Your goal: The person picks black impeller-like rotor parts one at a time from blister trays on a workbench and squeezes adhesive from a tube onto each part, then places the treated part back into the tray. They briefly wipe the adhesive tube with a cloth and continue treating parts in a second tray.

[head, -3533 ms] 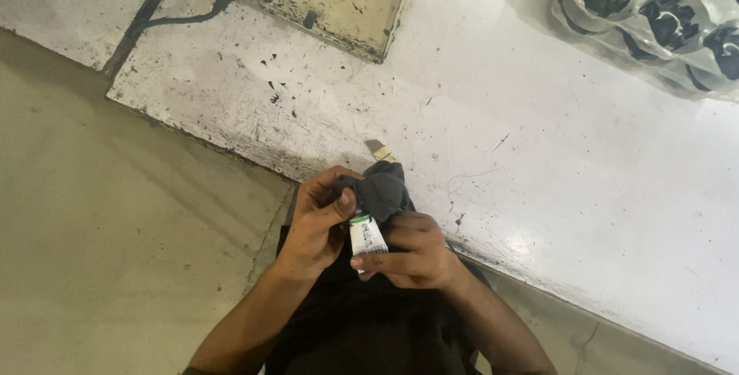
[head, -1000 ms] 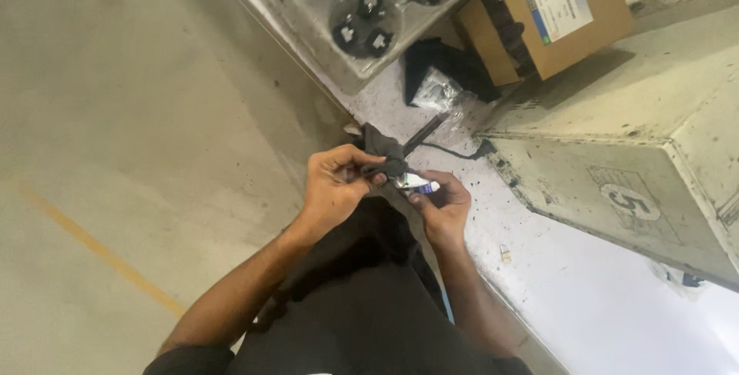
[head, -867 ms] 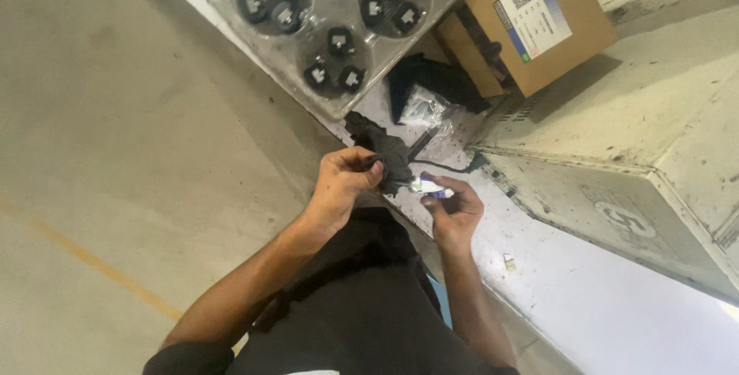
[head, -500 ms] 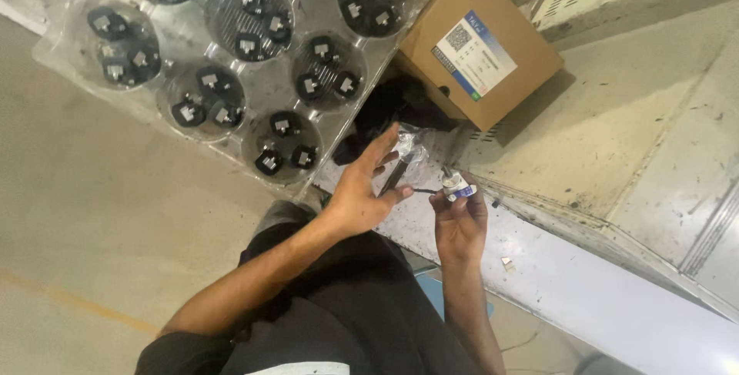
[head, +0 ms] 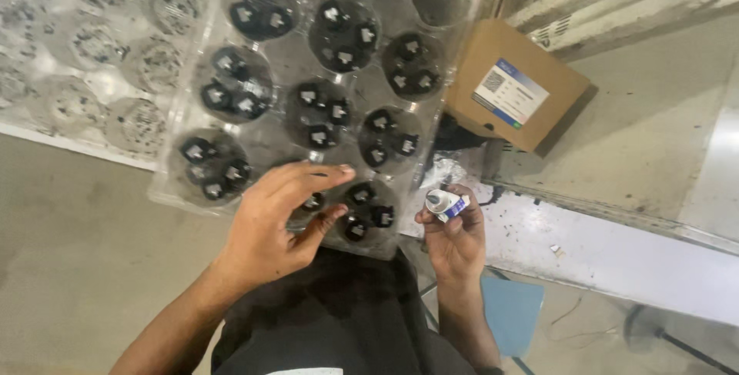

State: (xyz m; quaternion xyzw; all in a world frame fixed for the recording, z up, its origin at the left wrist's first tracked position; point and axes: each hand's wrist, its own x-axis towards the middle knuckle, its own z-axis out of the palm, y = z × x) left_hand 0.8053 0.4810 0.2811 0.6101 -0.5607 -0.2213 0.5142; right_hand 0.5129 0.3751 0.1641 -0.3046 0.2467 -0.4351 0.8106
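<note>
My left hand [head: 277, 221] hovers with its fingers spread over the near edge of a clear plastic tray [head: 173, 190]. The tray's round wells each hold a few small black parts [head: 319, 113]. One well with black parts [head: 366, 217] lies just right of my fingertips. I cannot tell if the fingers touch a part. My right hand [head: 456, 238] is shut on a small white tube with a blue band [head: 445, 204], held upright beside the tray's near right corner.
A brown cardboard box with a white and blue label [head: 516, 96] sits right of the tray. A second clear tray [head: 69, 75] lies to the left. A white bench surface [head: 600, 248] runs right. A blue sheet [head: 512, 309] lies on the floor below.
Both hands held a dark part and the tube together earlier. The hands have come apart; my left hand has let go of the dark part and reached to the tray, and the view has swung over it.
</note>
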